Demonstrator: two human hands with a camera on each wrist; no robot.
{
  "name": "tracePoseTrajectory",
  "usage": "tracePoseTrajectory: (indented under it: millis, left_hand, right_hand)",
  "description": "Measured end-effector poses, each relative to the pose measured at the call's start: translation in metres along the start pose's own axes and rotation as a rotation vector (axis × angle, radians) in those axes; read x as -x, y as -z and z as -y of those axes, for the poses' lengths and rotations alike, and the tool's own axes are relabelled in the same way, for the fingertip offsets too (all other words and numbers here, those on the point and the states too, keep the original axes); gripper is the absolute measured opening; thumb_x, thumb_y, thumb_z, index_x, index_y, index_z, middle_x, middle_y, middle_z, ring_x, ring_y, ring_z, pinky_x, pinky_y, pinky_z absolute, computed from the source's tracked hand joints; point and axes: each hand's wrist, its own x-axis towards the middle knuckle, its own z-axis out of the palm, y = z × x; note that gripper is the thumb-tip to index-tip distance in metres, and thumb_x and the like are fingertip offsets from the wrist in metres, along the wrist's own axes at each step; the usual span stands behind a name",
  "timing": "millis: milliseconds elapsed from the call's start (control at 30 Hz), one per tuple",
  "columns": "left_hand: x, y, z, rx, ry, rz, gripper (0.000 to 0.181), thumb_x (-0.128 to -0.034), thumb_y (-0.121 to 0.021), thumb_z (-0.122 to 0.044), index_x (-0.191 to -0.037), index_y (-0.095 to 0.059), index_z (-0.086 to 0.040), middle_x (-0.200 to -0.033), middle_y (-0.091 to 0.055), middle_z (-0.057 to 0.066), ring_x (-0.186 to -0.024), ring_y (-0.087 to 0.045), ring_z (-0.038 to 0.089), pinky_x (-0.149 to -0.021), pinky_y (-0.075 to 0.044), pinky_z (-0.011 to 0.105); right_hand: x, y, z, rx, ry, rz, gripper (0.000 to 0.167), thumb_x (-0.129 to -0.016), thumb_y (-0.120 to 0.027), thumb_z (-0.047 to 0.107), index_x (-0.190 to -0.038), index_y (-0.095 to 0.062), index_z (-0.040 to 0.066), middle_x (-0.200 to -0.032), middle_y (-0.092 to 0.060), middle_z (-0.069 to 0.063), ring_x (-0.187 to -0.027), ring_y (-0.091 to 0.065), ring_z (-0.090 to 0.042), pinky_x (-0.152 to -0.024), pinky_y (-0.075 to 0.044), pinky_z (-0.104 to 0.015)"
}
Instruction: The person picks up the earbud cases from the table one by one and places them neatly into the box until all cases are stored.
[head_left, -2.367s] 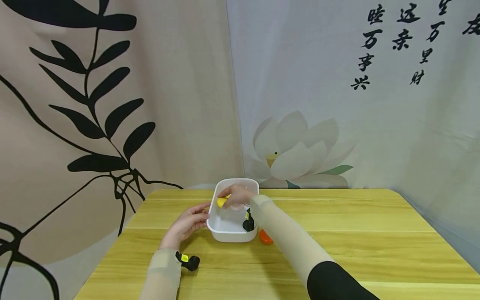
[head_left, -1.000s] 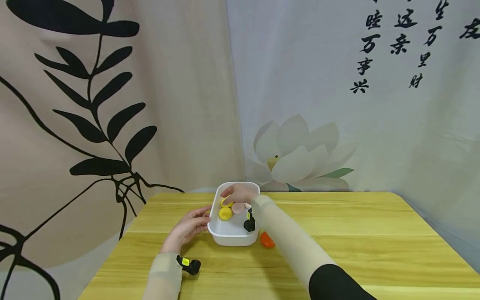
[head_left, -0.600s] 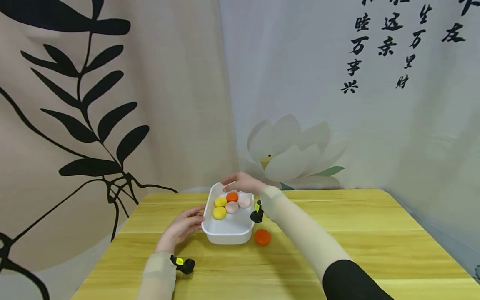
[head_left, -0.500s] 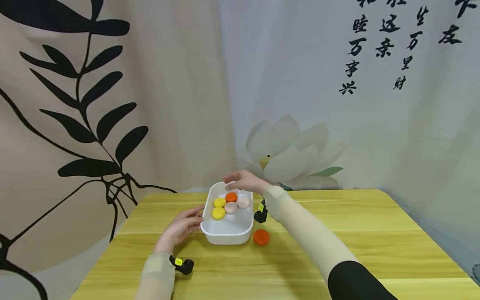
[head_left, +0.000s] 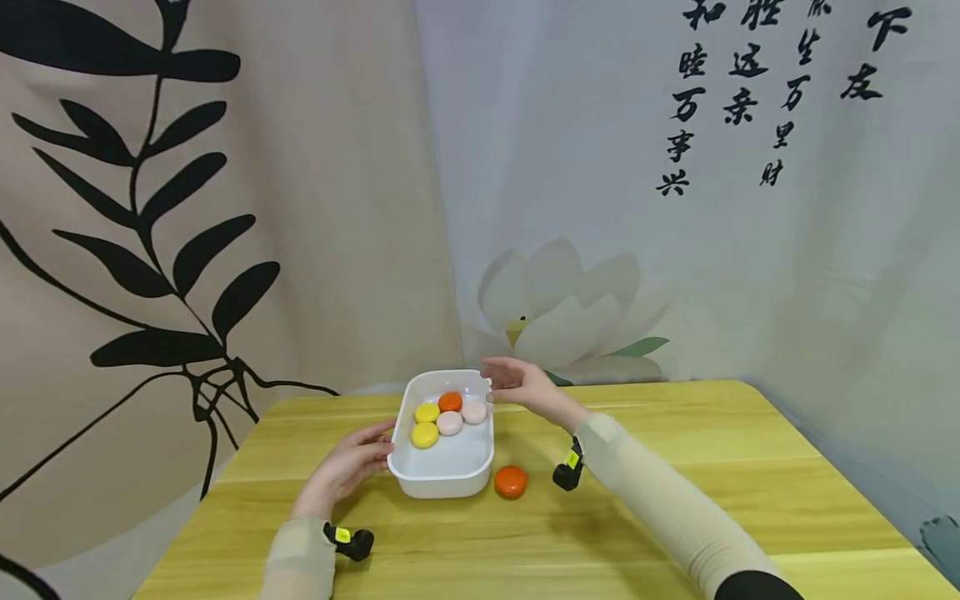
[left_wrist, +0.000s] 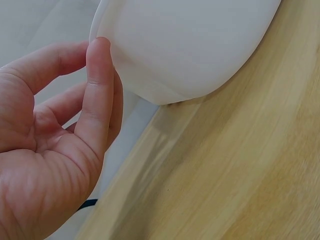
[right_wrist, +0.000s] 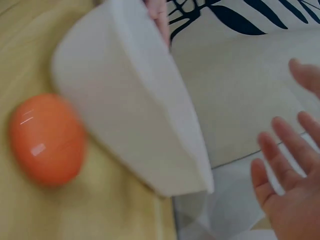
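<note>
A white tub (head_left: pixel 442 485) stands on the table, its left wall touched by the fingertips of my left hand (head_left: pixel 341 471). In the left wrist view the fingers and thumb of that hand come together at the rim, and the thumb's tip is hidden. Several smooth rounded discs lie inside: two yellow discs (head_left: pixel 424 435), two pale pink discs (head_left: pixel 450 423) and an orange disc (head_left: pixel 450 402). Another orange disc (right_wrist: pixel 47 140) sits on the table beside the tub's right wall. My right hand (head_left: pixel 528 389) hovers by the far right rim, holding nothing, fingers spread in the right wrist view.
The wooden table (head_left: pixel 637 500) reaches back to a cloth backdrop (head_left: pixel 337 208) printed with leaves, a flower and writing. Small black cameras are strapped to both wrists.
My right hand has come up out of the tub and moved right, past its rim. An orange disc now shows among the others inside. My left hand has stayed at the tub's wall.
</note>
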Motion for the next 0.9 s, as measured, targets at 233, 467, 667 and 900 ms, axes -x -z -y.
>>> tracePoseTrajectory:
  millis: [233, 467, 667, 900]
  left_hand:
    - [0.001, 0.0, -0.002, 0.007, 0.006, 0.009, 0.058, -0.0966, -0.055, -0.002, -0.148, -0.029, 0.007, -0.117, -0.05, 0.021, -0.088, -0.06, 0.017, -0.078, -0.055, 0.025]
    - [0.001, 0.001, -0.001, 0.022, 0.018, 0.013, 0.062, -0.0958, -0.057, -0.004, -0.149, -0.027, 0.007, -0.113, -0.051, 0.017, -0.085, -0.06, 0.016, -0.076, -0.055, 0.025]
    - [0.001, 0.0, 0.0, 0.022, 0.011, 0.028, 0.061, -0.0966, -0.056, -0.003, -0.148, -0.026, 0.008, -0.112, -0.053, 0.016, -0.086, -0.061, 0.017, -0.076, -0.055, 0.025]
    - [0.0, -0.001, -0.002, 0.032, 0.01, 0.013, 0.06, -0.0963, -0.055, -0.002, -0.148, -0.027, 0.008, -0.116, -0.052, 0.021, -0.088, -0.061, 0.018, -0.077, -0.055, 0.026]
  right_hand:
    - [0.035, -0.002, -0.023, -0.097, 0.024, -0.014, 0.068, -0.086, -0.074, 0.013, -0.146, -0.043, 0.01, -0.143, -0.046, -0.015, -0.125, -0.043, -0.039, -0.098, -0.045, -0.048]
    - [0.058, -0.007, -0.048, -0.227, -0.036, 0.026, 0.067, -0.086, -0.071, 0.002, -0.146, -0.04, 0.005, -0.148, -0.038, -0.019, -0.133, -0.038, -0.037, -0.103, -0.042, -0.048]
    - [0.07, -0.015, -0.067, -0.292, -0.064, 0.12, 0.063, -0.087, -0.065, -0.006, -0.144, -0.039, -0.004, -0.148, -0.035, -0.025, -0.136, -0.033, -0.041, -0.107, -0.036, -0.05]
    - [0.077, -0.016, -0.081, -0.287, -0.143, 0.19, 0.062, -0.085, -0.071, 0.007, -0.142, -0.045, 0.001, -0.145, -0.043, -0.02, -0.132, -0.041, -0.037, -0.109, -0.033, -0.049]
